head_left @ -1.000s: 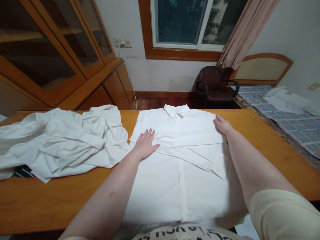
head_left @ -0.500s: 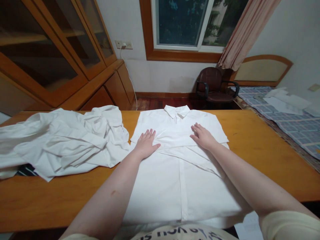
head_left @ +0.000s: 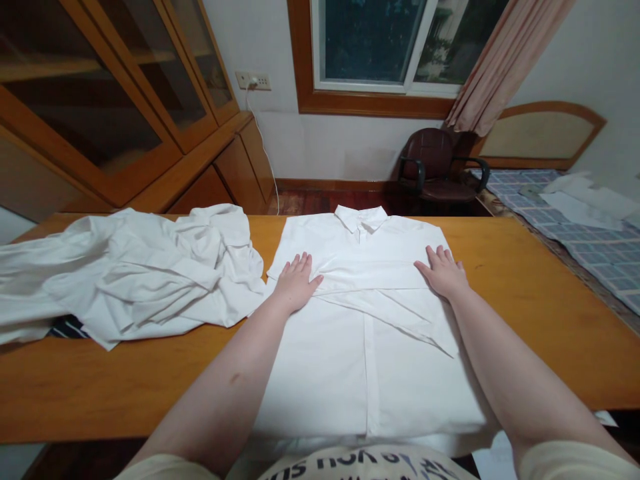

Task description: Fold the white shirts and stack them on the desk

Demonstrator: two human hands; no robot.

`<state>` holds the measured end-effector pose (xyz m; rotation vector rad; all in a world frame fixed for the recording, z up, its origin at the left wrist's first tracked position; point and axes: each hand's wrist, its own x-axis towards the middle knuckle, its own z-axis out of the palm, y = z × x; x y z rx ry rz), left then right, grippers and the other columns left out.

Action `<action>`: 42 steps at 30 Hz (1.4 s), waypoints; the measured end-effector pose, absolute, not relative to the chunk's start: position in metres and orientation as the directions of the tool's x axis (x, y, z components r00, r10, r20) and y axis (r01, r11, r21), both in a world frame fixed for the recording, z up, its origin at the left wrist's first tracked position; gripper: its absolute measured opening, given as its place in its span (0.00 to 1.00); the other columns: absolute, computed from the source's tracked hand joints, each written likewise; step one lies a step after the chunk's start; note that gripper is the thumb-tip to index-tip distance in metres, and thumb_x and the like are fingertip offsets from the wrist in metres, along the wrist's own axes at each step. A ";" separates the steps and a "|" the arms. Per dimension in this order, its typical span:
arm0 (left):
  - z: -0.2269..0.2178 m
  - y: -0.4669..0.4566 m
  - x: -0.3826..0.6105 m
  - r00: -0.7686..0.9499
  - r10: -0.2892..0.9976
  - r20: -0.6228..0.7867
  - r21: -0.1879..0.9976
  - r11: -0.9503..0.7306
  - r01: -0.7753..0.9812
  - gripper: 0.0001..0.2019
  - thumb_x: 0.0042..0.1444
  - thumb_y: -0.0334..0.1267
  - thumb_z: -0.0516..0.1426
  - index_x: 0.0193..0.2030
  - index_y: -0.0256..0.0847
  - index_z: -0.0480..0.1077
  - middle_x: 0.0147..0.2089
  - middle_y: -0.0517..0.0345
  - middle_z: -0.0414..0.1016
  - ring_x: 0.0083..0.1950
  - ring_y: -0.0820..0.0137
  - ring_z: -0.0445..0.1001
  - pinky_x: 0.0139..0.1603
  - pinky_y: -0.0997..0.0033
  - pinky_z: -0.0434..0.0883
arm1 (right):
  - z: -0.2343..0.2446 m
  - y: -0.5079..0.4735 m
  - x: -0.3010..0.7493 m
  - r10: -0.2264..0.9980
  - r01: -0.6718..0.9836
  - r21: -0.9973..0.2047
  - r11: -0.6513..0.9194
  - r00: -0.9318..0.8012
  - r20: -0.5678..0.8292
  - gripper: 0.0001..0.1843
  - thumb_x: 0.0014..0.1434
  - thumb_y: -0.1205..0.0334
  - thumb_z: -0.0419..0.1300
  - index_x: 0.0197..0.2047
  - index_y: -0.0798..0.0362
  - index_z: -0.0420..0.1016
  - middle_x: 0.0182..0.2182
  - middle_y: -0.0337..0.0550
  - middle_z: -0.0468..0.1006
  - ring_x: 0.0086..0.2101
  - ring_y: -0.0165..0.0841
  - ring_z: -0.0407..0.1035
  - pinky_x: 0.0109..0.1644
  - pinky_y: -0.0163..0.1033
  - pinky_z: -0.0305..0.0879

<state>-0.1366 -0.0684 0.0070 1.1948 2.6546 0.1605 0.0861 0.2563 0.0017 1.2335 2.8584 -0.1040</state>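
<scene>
left hand: I'm pressing it flat, fingers spread, on the white shirt
right hand: lying open on the same shirt, well apart
pile: crumpled whites sitting left of my hands on the surface

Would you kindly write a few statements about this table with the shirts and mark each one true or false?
1. The left hand and the right hand both lie on the white shirt. True.
2. The shirt's collar points toward the person. False: it lies at the far edge, toward the window.
3. A crumpled white garment lies on the table to the left of the flat shirt. True.
4. The right hand holds a sleeve lifted off the table. False: it rests open, palm down, with the fingers spread on the shirt.
5. A dark chair stands beyond the table, near the wall. True.
</scene>
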 end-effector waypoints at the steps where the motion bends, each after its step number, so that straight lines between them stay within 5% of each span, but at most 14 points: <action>1: 0.007 -0.068 -0.137 -0.650 0.745 -0.154 0.193 0.667 0.719 0.35 0.63 0.54 0.38 0.70 0.33 0.44 0.72 0.47 0.40 0.72 0.60 0.38 0.69 0.55 0.43 | 0.002 0.257 0.086 0.741 0.743 -0.057 0.667 -0.669 -0.050 0.44 0.61 0.34 0.35 0.70 0.54 0.46 0.68 0.58 0.44 0.66 0.51 0.40 0.63 0.65 0.42; 13: 0.003 -0.069 -0.141 -0.775 0.628 -0.062 0.170 0.772 0.612 0.32 0.64 0.47 0.40 0.69 0.26 0.46 0.71 0.39 0.43 0.72 0.55 0.41 0.69 0.53 0.45 | -0.002 0.261 0.088 0.744 0.743 -0.075 0.665 -0.668 -0.011 0.42 0.62 0.37 0.36 0.70 0.55 0.47 0.67 0.58 0.48 0.65 0.51 0.43 0.62 0.65 0.44; 17: 0.007 -0.068 -0.139 -0.694 0.719 -0.031 0.191 0.686 0.702 0.33 0.64 0.50 0.40 0.70 0.30 0.46 0.72 0.42 0.43 0.72 0.55 0.39 0.69 0.51 0.44 | 0.001 0.258 0.090 0.713 0.707 -0.090 0.701 -0.693 0.110 0.40 0.63 0.39 0.38 0.68 0.58 0.52 0.66 0.61 0.50 0.65 0.54 0.42 0.62 0.68 0.41; 20: 0.007 -0.067 -0.137 -0.612 0.788 -0.059 0.168 0.612 0.772 0.32 0.63 0.51 0.41 0.70 0.35 0.47 0.72 0.46 0.44 0.72 0.57 0.40 0.69 0.51 0.43 | 0.004 0.254 0.090 0.547 0.536 -0.110 0.837 -0.827 0.130 0.37 0.63 0.42 0.41 0.68 0.56 0.52 0.67 0.57 0.48 0.66 0.49 0.38 0.64 0.63 0.40; 24: 0.006 -0.068 -0.138 -0.619 0.778 -0.107 0.145 0.628 0.765 0.32 0.63 0.53 0.42 0.70 0.41 0.47 0.72 0.52 0.43 0.72 0.57 0.40 0.69 0.50 0.42 | 0.002 0.248 0.087 0.329 0.331 -0.152 0.931 -0.943 -0.042 0.34 0.64 0.42 0.41 0.68 0.49 0.52 0.68 0.49 0.47 0.66 0.43 0.40 0.66 0.55 0.44; 32: 0.002 -0.073 -0.150 -0.780 0.616 -0.114 0.143 0.787 0.600 0.31 0.63 0.56 0.36 0.70 0.48 0.47 0.73 0.55 0.41 0.72 0.52 0.35 0.69 0.48 0.41 | -0.002 0.251 0.083 0.535 0.538 -0.033 0.842 -0.842 -0.071 0.37 0.64 0.40 0.37 0.70 0.51 0.48 0.68 0.48 0.46 0.66 0.42 0.42 0.66 0.52 0.44; 42: 0.001 -0.082 -0.163 -0.840 0.537 -0.080 0.130 0.841 0.526 0.29 0.64 0.50 0.38 0.70 0.47 0.48 0.72 0.51 0.43 0.72 0.50 0.39 0.66 0.40 0.44 | -0.006 0.265 0.085 0.595 0.596 -0.051 0.801 -0.803 -0.043 0.41 0.61 0.35 0.38 0.69 0.51 0.48 0.68 0.49 0.45 0.66 0.46 0.42 0.66 0.56 0.44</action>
